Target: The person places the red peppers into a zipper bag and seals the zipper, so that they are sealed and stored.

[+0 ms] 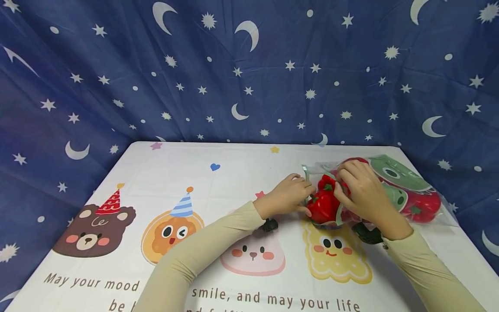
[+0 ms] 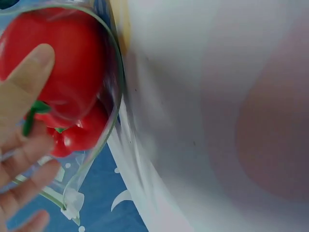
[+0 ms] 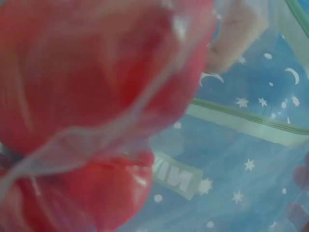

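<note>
A clear zip bag (image 1: pixel 403 190) with green printing lies on its side at the table's right, its mouth facing left. Inside the mouth sit red bell peppers (image 1: pixel 323 207) with green stems; another red pepper (image 1: pixel 422 208) shows at the far end. My left hand (image 1: pixel 286 196) is at the mouth, fingers spread and thumb in front of the nearest pepper (image 2: pixel 72 58) in the left wrist view. From above, my right hand (image 1: pixel 360 190) grips the bag's upper side with curled fingers. Blurred red peppers (image 3: pixel 106 72) behind plastic fill much of the right wrist view.
A white tablecloth (image 1: pixel 241 173) with cartoon prints and lettering covers the table. Behind it hangs a dark blue curtain (image 1: pixel 273 108) with moons and stars, close to the bag's far end. Small black devices (image 1: pixel 366 234) sit at both wrists.
</note>
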Demonstrator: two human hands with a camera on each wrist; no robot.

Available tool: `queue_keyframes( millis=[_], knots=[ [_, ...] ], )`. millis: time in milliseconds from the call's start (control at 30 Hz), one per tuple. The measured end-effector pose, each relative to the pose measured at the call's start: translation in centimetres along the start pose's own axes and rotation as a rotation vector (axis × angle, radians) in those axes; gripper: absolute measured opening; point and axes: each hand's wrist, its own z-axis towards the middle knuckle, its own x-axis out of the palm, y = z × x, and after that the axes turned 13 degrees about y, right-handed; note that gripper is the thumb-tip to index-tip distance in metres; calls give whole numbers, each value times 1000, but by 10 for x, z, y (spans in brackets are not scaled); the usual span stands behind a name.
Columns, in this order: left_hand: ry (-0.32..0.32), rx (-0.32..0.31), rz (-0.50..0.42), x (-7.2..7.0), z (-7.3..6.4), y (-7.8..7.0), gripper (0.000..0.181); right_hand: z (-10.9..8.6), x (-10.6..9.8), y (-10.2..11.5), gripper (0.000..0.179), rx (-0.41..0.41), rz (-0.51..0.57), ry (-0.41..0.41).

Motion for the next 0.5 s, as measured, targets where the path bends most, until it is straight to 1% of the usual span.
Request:
queue_keyframes(
  millis=[100,200,300,333,400,500],
  knots=[
    [-35,63,27,-1,0,2,57,0,1,-1,18,-13,0,-10],
    [-102,135,52,1,-1,5,47,1,1,-1,19,-27,4,-17],
    [-181,180,89,2,-3,8,38,1,0,0,22,-27,1,-8],
    [-195,184,102,2,-3,8,36,2,-1,0,23,-28,4,-9],
    [-198,177,126,1,-3,8,34,3,-1,0,24,-27,5,-6],
    [-164,148,139,-2,-1,6,32,3,-2,1,23,-24,4,-3]
  ],
)
